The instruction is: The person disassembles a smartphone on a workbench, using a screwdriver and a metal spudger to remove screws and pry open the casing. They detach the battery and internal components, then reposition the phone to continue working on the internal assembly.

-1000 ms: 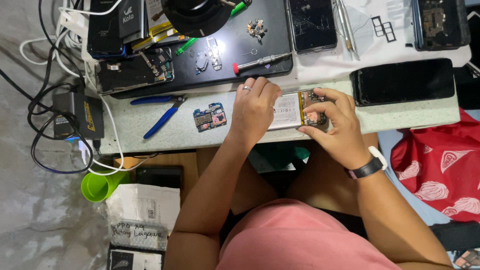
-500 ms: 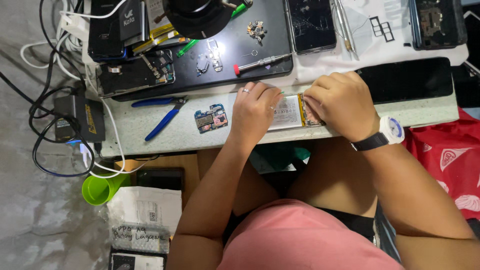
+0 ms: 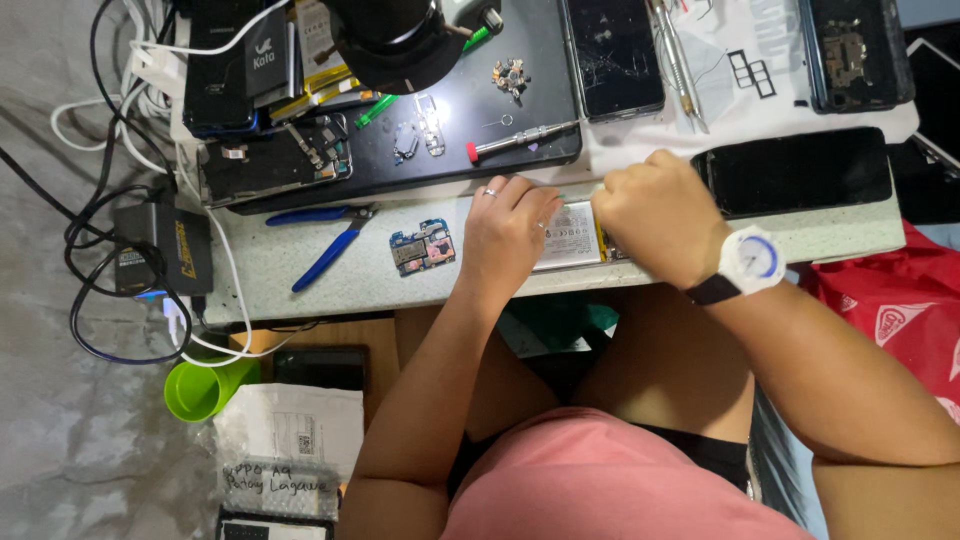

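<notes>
A flat phone battery with a white label lies near the front edge of the pale workbench. My left hand, a ring on one finger, presses down on the battery's left end. My right hand, with a white wristwatch on the wrist, is closed over the battery's right end, knuckles up; what its fingertips grip is hidden. A small blue circuit board lies just left of my left hand.
Blue-handled pliers lie left of the board. A black mat holds small parts and a red-tipped screwdriver. Phones and a cracked screen lie behind. Cables and a charger crowd the left; green cup below.
My right hand has turned knuckles-up and slid a little left and up over the battery's right end, so the watch face now shows. My left hand has stayed on the battery.
</notes>
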